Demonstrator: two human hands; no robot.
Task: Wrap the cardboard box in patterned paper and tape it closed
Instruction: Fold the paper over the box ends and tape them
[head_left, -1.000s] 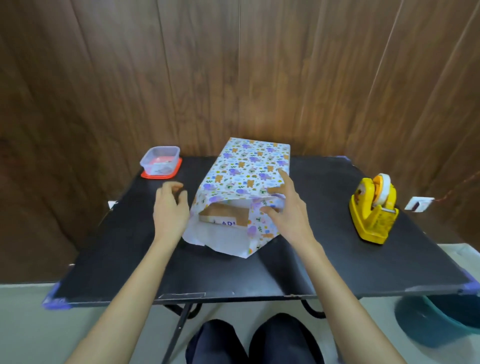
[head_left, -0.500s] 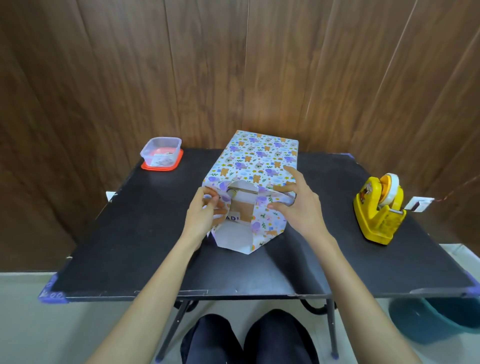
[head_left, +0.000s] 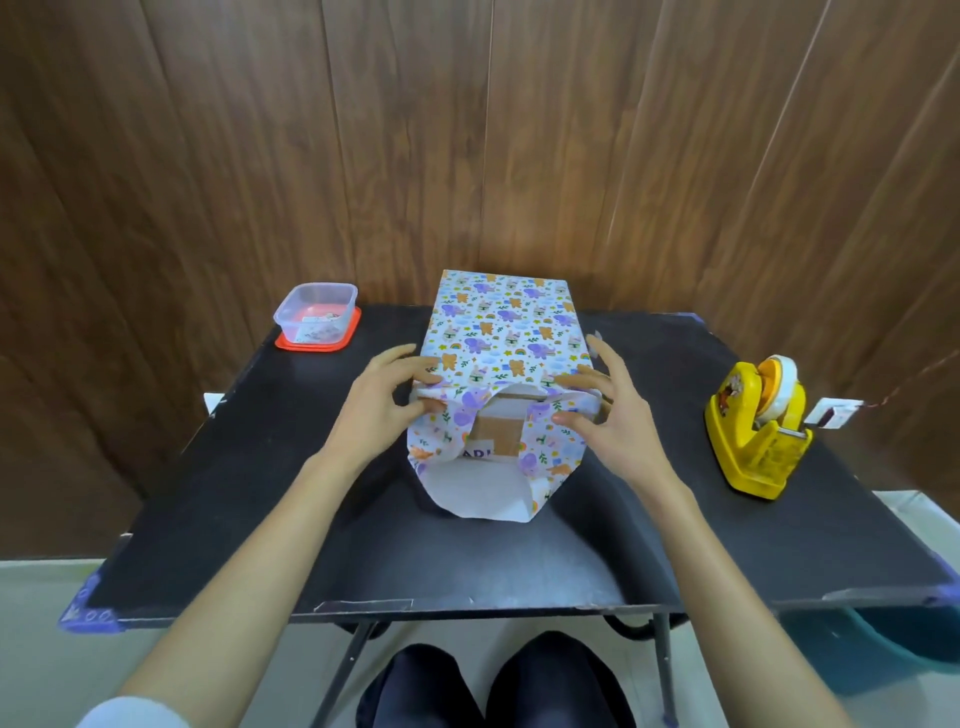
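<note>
1. Box (head_left: 497, 435) sits mid-worktop (head_left: 260, 493), paper (head_left: 498, 332) covering top and sides; near end open, cardboard showing.
2. Left hand (head_left: 376, 413): fingers pinch the paper's left flap.
3. Right hand (head_left: 613, 421): thumb and forefinger pinch the right flap.
4. Tape dispenser (head_left: 753, 434) well to the right.

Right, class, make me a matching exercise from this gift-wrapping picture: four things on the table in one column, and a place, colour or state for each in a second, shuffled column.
Things
1. tape dispenser
2. plastic container
3. cardboard box
4. patterned paper

Descriptions
A. at the far left corner of the table, on a red lid
B. brown, showing only at the near open end
C. yellow, standing alone on the right
D. pinched at the near end by the left hand and the right hand

Pairs: 1-C, 2-A, 3-B, 4-D
</note>
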